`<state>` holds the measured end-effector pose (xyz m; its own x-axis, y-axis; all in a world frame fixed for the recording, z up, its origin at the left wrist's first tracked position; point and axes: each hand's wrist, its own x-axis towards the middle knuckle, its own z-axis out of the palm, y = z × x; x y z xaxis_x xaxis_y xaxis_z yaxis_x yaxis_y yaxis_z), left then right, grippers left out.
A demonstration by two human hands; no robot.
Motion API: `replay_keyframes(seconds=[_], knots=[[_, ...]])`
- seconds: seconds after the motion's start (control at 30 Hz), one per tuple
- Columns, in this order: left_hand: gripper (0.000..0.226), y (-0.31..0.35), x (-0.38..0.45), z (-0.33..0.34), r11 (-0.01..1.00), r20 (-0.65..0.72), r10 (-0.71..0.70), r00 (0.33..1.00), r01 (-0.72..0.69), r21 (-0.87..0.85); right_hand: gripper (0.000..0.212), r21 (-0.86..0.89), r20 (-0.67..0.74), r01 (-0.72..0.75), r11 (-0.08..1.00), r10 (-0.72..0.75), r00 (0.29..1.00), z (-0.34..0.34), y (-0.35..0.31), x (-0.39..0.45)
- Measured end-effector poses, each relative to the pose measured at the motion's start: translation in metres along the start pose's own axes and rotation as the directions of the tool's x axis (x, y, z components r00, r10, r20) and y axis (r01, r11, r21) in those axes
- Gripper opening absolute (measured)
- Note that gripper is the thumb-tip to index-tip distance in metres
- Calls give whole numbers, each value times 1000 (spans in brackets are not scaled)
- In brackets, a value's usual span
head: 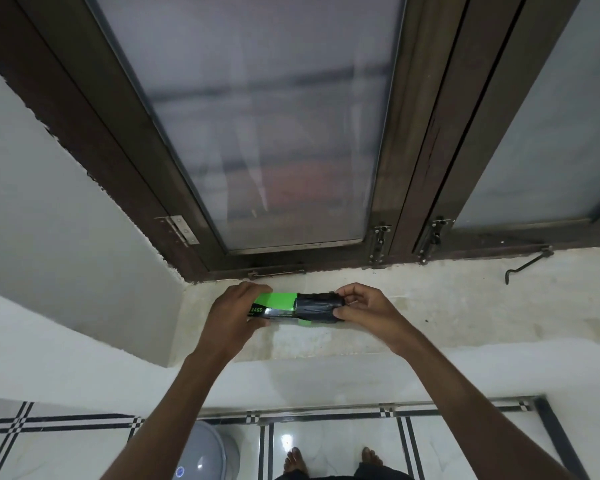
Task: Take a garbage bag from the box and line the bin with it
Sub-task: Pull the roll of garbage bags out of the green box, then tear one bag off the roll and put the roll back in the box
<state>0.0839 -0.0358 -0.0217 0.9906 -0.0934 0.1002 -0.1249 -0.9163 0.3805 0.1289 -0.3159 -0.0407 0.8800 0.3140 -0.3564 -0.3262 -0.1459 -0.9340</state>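
Head view: left hand [235, 311] clamps the green box [277, 304] over the window sill [430, 313]; right hand [362, 308] pinches the black bag roll [317, 307] sticking half out of the box's right end. To do it well: keep the box steady, draw the roll straight along its axis, don't crush the carton. Box is glossy thin card, rectangular; roll is crinkly soft plastic film, cylindrical. Sill looks rough, stained stone. Grey bin [207, 452], smooth domed lid, sits on the tiled floor below left, unlined as far as I can tell.
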Motion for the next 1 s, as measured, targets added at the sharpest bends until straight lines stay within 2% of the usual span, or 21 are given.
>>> replay_keyframes(seconds=[0.2,0.27,0.3,0.37,0.4,0.43,0.47,0.5,0.53,0.57,0.6,0.63,0.67,0.7,0.77,0.83,0.9,1.0], knots=[[63,-21,-7,7,997,39,-73,997,72,42,26,67,-161,-10,998,21,987,-25,10,-19],[62,-11,-5,4,994,-9,-70,997,71,83,28,101,-219,9,995,13,976,-31,9,-27],[55,2,-6,1,997,-82,-49,995,54,59,29,114,-248,23,993,6,969,-32,9,-31],[31,39,-9,0,997,-241,-16,970,-2,-78,31,140,-312,58,988,-12,950,-34,6,-38],[22,63,-11,1,981,-256,-54,965,4,-192,32,158,-341,83,984,-24,940,-34,4,-43],[19,88,-12,3,933,-199,-138,970,60,-355,33,167,-364,112,980,-44,930,-34,2,-47],[20,109,-10,6,819,-46,-245,968,181,-545,34,164,-381,145,976,-73,921,-32,1,-51],[22,128,-5,10,624,176,-315,933,343,-702,35,152,-392,176,973,-104,914,-29,-1,-55],[25,144,2,16,386,397,-323,859,502,-774,36,138,-398,202,970,-133,908,-27,0,-59],[30,156,9,22,167,552,-279,786,606,-778,38,116,-393,228,967,-166,904,-25,1,-63],[35,164,16,29,0,628,-230,743,645,-764,40,84,-373,252,964,-204,905,-23,2,-68],[38,170,24,35,-111,655,-207,727,647,-754,42,30,-350,273,962,-245,904,-22,3,-72],[39,174,29,40,-162,657,-212,723,637,-754,42,-45,-326,288,957,-287,901,-22,5,-75],[40,177,33,44,-173,647,-229,727,624,-762,40,-139,-302,299,944,-328,895,-23,6,-79],[42,180,36,51,-80,608,-244,755,609,-789,28,-201,-305,293,935,-344,888,-28,3,-83],[42,181,37,56,89,567,-208,797,592,-801,16,-93,-387,238,967,-256,886,-35,-6,-83],[44,184,37,59,224,541,-156,826,563,-796,15,-7,-413,170,985,-158,897,-46,-15,-79],[52,191,35,61,310,535,-76,841,530,-789,15,8,-396,87,996,-77,915,-60,-24,-69]])
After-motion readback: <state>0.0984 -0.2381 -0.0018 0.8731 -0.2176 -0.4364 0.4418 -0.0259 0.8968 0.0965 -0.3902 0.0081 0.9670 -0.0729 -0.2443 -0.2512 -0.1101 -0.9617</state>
